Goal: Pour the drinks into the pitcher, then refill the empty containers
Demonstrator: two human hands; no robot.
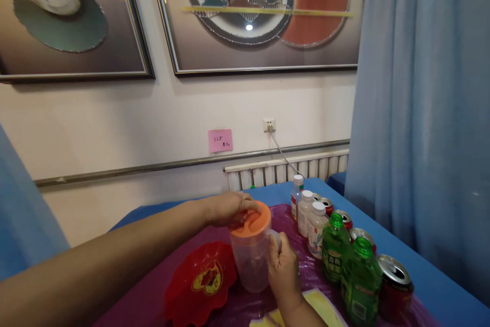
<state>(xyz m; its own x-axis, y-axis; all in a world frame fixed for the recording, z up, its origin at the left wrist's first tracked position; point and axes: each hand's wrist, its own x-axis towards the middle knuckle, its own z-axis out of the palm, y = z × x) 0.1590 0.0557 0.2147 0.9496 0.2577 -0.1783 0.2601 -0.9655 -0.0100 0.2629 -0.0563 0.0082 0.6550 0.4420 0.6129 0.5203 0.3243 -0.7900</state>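
Note:
A clear plastic pitcher with an orange lid stands upright on the purple sheet. My left hand reaches over from the left, its fingers closed on the top of the lid. The pitcher's handle is wrapped by my right hand, on the right side. Just left of the pitcher lies a red scalloped tray with a yellow design in its middle. A yellow and white cloth lies partly beneath my right wrist. The lid's far left edge is hidden by my left fingers.
On the right stand two green bottles, white-capped bottles and several drink cans. The purple sheet covers a blue table. Behind are a radiator, a plugged-in cord and a blue curtain.

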